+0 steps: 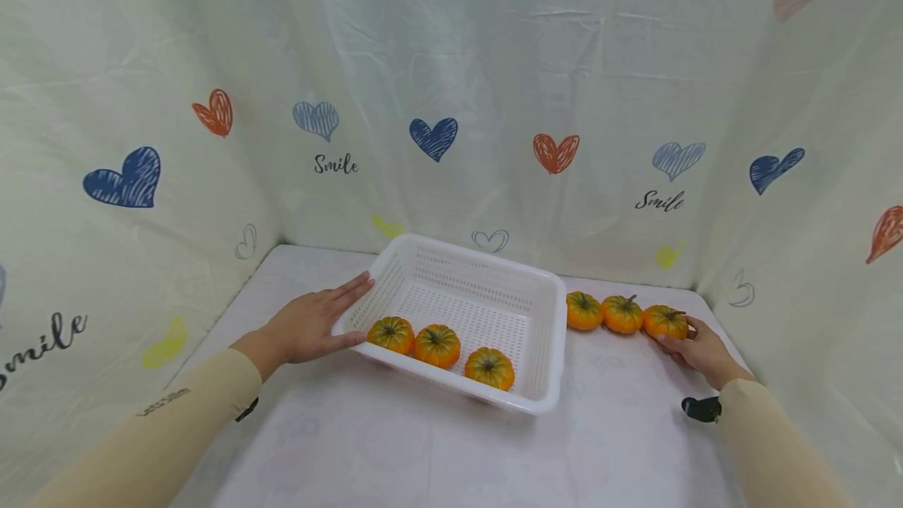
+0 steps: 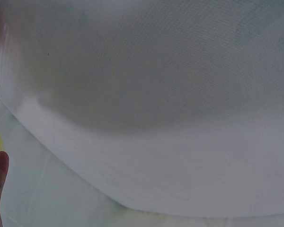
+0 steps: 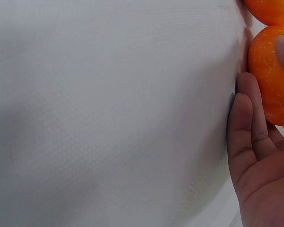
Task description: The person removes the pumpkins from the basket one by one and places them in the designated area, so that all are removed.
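A white plastic basket (image 1: 546,343) with perforated sides stands on the table. Three small orange pumpkins (image 1: 436,346) lie inside along its front wall. At the basket's left end my left hand (image 1: 313,328) rests on the rim, thumb at the front corner and fingers stretched along the side. To the right of the basket, three more pumpkins (image 1: 622,313) sit in a row. My right hand (image 1: 705,351) holds the rightmost pumpkin (image 1: 665,321) between thumb and fingers. In the right wrist view, the thumb lies against that pumpkin (image 3: 270,75), with the fingers along the table side.
A white cloth covers the table (image 1: 395,453). Pale curtains (image 1: 480,69) printed with hearts and "Smile" rise behind it and on both sides. The leftmost pumpkin (image 1: 583,310) of the outside row sits close against the basket's right wall.
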{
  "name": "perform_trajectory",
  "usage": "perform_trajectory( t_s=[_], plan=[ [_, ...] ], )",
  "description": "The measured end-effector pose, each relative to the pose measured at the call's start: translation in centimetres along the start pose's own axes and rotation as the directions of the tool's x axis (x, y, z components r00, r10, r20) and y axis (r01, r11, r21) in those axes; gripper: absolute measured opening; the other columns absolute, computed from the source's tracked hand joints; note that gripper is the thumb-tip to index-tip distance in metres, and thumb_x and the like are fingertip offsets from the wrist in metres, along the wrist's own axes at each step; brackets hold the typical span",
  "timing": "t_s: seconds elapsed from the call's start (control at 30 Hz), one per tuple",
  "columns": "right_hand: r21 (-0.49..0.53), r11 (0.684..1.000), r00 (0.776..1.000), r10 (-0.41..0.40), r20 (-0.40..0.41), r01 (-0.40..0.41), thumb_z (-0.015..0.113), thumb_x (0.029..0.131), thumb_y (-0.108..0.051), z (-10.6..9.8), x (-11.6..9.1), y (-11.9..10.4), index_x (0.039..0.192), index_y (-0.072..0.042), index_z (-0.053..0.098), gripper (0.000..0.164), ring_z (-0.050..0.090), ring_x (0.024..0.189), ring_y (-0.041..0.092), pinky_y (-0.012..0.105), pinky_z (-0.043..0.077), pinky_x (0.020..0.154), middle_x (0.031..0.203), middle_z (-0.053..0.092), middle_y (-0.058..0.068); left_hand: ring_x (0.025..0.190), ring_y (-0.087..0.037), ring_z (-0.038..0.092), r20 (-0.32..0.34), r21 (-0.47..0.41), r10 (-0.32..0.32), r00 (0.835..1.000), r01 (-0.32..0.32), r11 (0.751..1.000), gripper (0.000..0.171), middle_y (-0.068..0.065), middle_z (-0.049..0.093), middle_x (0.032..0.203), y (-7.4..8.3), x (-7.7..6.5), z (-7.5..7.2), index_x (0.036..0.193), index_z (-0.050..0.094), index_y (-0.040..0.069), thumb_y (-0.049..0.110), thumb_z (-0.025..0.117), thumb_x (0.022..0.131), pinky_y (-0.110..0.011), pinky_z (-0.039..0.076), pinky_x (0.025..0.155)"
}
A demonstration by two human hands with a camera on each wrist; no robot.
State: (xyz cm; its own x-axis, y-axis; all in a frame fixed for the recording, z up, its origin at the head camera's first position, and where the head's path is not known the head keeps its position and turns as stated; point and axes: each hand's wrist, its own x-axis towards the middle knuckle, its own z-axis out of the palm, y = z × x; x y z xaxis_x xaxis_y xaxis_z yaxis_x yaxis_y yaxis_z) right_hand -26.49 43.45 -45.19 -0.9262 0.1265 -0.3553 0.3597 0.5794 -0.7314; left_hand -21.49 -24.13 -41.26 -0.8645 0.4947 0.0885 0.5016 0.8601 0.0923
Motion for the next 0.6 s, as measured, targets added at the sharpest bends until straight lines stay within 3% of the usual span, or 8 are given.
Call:
perform_trajectory(
  t_s=[0.1,0.3,0.4,0.6],
  plan=[
    [0.003,1.0,1.0,0.006,-0.004,-0.006,0.066,0.095,-0.043,0.04,0.07,0.0,0.152,0.009,-0.008,0.107,0.038,0.12,0.046,0.051,0.041,0.106,0.15,0.01,0.043,0.133,-0.033,0.048,-0.003,-0.002,0.003,1.0,-0.003,1.0,0.085,0.001,0.015,0.166,0.0,-0.04,0.03,0.161,0.021,0.019,0.062,0.053,0.094,-0.058,0.042,0.103],
    [0.018,1.0,1.0,0.02,-0.007,-0.02,0.067,0.096,-0.038,-0.02,0.08,0.19,0.153,0.008,-0.009,0.105,0.041,0.117,0.044,0.035,0.052,0.092,0.151,0.011,0.042,0.135,-0.032,0.046,0.015,-0.001,-0.009,1.0,0.009,1.0,0.086,0.002,0.013,0.167,-0.09,0.06,0.19,0.161,0.019,0.021,0.064,0.052,0.094,-0.057,0.04,0.105],
    [0.02,0.999,1.0,0.027,-0.006,-0.027,0.068,0.096,-0.038,-0.12,0.1,0.3,0.153,0.007,-0.009,0.106,0.045,0.114,0.041,0.034,0.053,0.091,0.151,0.011,0.043,0.136,-0.032,0.045,0.022,-0.001,-0.015,1.0,0.015,1.0,0.087,0.003,0.012,0.167,-0.11,0.1,0.16,0.161,0.019,0.022,0.066,0.051,0.093,-0.058,0.039,0.105],
    [0.0,1.0,1.0,0.023,0.013,-0.023,0.068,0.095,-0.038,-0.37,-0.05,0.56,0.152,0.007,-0.013,0.108,0.053,0.11,0.038,0.052,0.041,0.106,0.15,0.011,0.044,0.134,-0.032,0.047,0.017,0.007,-0.008,1.0,0.008,1.0,0.087,0.002,0.013,0.167,-0.2,0.14,0.26,0.161,0.02,0.021,0.067,0.05,0.093,-0.058,0.04,0.104]
  ],
)
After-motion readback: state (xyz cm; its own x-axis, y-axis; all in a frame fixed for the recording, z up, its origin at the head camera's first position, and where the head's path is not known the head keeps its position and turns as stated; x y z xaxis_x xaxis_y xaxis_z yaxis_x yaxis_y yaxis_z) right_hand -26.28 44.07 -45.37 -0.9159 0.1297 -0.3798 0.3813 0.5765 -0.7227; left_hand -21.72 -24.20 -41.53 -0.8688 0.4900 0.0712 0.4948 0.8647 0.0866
